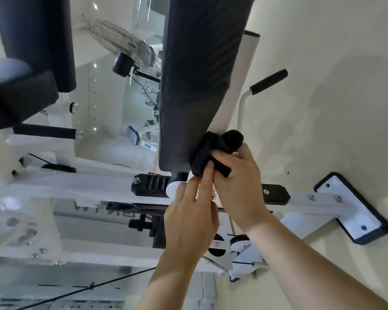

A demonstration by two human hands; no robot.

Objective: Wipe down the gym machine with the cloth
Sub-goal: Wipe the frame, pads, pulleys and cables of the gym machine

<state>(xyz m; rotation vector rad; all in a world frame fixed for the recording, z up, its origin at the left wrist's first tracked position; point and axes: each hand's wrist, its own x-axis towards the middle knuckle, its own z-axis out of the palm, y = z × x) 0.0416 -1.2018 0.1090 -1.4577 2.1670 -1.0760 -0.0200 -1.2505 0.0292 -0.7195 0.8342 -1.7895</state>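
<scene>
R hand [233, 175] w/ cloth [213, 151] @ pad [195, 86]

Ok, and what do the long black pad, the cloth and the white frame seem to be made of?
The pad is probably vinyl or faux leather over padding: fine grain, dull sheen. The cloth is soft matte black fabric, maybe microfibre; it bunches in folds. The frame is likely painted or powder-coated steel: smooth, glossy white, bolted.

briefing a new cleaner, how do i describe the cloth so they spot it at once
Find the long black pad running down the middle of the view. At its lower right corner the right hand grips a black cloth against the edge, the left hand touching it. Unlike the smooth pad, it is crumpled and bunched.
</scene>
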